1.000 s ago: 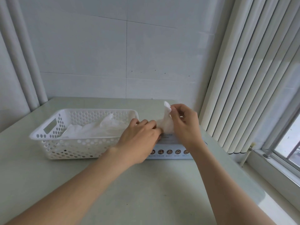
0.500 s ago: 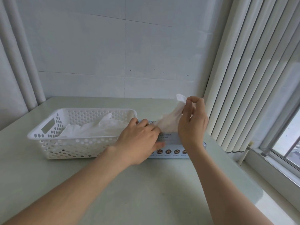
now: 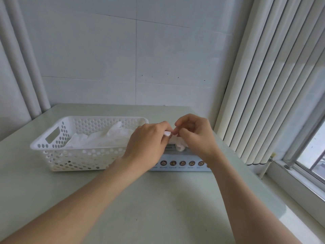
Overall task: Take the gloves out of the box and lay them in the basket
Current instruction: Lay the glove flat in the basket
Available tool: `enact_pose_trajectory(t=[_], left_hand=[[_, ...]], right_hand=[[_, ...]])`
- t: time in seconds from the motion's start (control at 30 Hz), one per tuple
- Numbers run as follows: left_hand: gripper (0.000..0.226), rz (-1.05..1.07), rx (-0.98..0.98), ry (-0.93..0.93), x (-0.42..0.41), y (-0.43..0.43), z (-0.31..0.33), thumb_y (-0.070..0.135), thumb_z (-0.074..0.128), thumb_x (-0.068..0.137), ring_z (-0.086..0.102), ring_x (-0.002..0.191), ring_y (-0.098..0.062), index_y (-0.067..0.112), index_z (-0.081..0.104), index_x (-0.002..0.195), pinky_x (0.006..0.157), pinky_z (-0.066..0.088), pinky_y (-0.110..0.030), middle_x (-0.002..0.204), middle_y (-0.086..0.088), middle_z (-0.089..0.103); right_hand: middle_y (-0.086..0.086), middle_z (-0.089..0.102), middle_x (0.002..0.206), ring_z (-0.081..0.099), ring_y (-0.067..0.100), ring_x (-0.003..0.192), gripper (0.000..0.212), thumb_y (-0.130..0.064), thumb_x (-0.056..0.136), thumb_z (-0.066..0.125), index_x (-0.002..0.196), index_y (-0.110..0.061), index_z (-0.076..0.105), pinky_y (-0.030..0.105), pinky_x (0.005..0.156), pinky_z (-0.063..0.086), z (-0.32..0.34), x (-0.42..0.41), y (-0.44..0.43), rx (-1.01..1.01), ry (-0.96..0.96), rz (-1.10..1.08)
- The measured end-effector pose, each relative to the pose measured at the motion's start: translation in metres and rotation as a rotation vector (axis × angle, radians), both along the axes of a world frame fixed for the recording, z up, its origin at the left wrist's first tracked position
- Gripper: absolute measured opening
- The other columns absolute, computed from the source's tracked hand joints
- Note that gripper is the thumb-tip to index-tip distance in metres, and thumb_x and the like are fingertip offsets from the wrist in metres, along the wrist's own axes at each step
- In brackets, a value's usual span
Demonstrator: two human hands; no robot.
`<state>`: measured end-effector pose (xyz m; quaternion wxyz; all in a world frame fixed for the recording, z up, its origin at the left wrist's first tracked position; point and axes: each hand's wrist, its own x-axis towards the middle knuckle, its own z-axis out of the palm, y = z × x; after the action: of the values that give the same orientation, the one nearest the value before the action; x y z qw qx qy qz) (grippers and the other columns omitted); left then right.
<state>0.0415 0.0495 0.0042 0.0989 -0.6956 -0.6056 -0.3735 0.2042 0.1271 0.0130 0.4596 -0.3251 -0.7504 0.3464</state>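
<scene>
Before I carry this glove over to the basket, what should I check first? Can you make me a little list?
1. Is the glove gripped? The left hand and the right hand both pinch it: ok.
2. Is the glove all the way out of the box? The hands hide the opening: cannot tell.
3. Is the basket close? It stands right beside the box, on the left: ok.
4. Is there room in the basket? The gloves inside lie below its rim: ok.
5. Does the box sit flat on the table? Ok.
</scene>
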Motion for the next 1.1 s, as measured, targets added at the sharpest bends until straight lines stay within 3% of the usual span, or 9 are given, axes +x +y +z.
enact_pose_trajectory(t=[0.07,0.17,0.33,0.43,0.53,0.7,0.8,0.9,1.1], left_hand=[[0.013,0.035,0.000,0.009,0.000,-0.001,0.002,0.022,0.056,0.106,0.060,0.071,-0.023,0.025,0.069,0.101,0.061,0.030,-0.033,0.070,0.009,0.060],[0.015,0.073,-0.010,0.032,-0.004,0.000,0.003,0.011,0.061,0.101,0.063,0.080,-0.023,0.025,0.068,0.101,0.065,0.037,-0.034,0.084,0.009,0.066],[0.049,0.075,-0.060,0.133,-0.008,0.001,0.003,-0.009,0.060,0.088,0.060,0.086,-0.024,0.031,0.067,0.116,0.070,0.042,-0.035,0.099,0.007,0.063],[0.075,0.074,-0.092,0.348,-0.006,0.001,0.001,-0.015,0.063,0.081,0.050,0.085,-0.019,0.035,0.063,0.136,0.082,0.039,-0.035,0.097,0.005,0.047],[0.088,0.101,-0.141,0.488,-0.002,-0.002,-0.001,-0.017,0.064,0.074,0.044,0.091,-0.021,0.037,0.057,0.144,0.088,0.043,-0.038,0.100,0.002,0.037],[0.068,0.093,-0.218,0.551,0.003,-0.007,-0.002,-0.002,0.063,0.080,0.039,0.105,-0.024,0.033,0.055,0.139,0.093,0.037,-0.039,0.122,-0.002,0.033],[0.034,0.065,-0.218,0.543,0.003,-0.008,-0.004,0.026,0.044,0.101,0.041,0.115,-0.023,0.029,0.059,0.132,0.100,0.034,-0.043,0.135,0.002,0.037],[0.039,0.069,-0.248,0.604,0.003,-0.005,-0.007,0.039,0.026,0.108,0.048,0.114,-0.020,0.028,0.059,0.126,0.103,0.033,-0.045,0.129,0.007,0.052],[0.054,0.108,-0.337,0.712,0.004,-0.003,-0.010,0.057,0.022,0.108,0.049,0.121,-0.025,0.025,0.060,0.130,0.103,0.034,-0.048,0.136,0.004,0.057]], right_hand=[[-0.008,0.077,0.086,0.066,-0.001,0.074,0.022,-0.004,0.082,0.064,0.095,-0.019,0.074,0.010,0.065,0.045,0.000,0.004,0.001,0.070,-0.151,-0.062],[-0.014,0.074,0.089,0.062,-0.002,0.079,0.021,-0.013,0.084,0.070,0.096,-0.028,0.078,0.007,0.065,0.042,-0.004,0.005,0.006,0.185,-0.365,-0.142],[-0.019,0.068,0.075,0.058,-0.007,0.071,0.012,-0.021,0.096,0.071,0.091,-0.023,0.081,-0.003,0.075,0.034,-0.008,0.003,0.018,0.277,-0.391,-0.299],[-0.022,0.062,0.070,0.057,-0.011,0.070,0.013,-0.018,0.099,0.068,0.093,-0.018,0.080,0.003,0.066,0.037,-0.006,0.002,0.020,0.247,-0.279,-0.345],[-0.024,0.065,0.076,0.060,-0.003,0.077,0.013,-0.017,0.102,0.065,0.095,-0.018,0.076,0.013,0.073,0.041,-0.003,0.005,0.023,0.229,-0.166,-0.420],[-0.004,0.071,0.076,0.062,0.031,0.097,0.015,-0.030,0.112,0.043,0.107,-0.022,0.055,0.038,0.075,0.049,-0.006,0.006,0.024,0.107,0.032,-0.474],[0.003,0.068,0.075,0.063,0.019,0.083,0.020,-0.029,0.113,0.040,0.109,-0.017,0.055,0.035,0.072,0.047,-0.001,0.005,0.019,0.132,0.126,-0.513],[0.005,0.068,0.073,0.065,0.016,0.068,0.021,-0.027,0.114,0.039,0.110,-0.013,0.054,0.030,0.065,0.048,0.004,0.002,0.011,0.150,0.262,-0.534],[0.002,0.070,0.089,0.071,0.011,0.077,0.021,-0.026,0.115,0.036,0.111,-0.012,0.051,0.043,0.076,0.058,0.021,0.002,0.003,0.164,0.568,-0.572]])
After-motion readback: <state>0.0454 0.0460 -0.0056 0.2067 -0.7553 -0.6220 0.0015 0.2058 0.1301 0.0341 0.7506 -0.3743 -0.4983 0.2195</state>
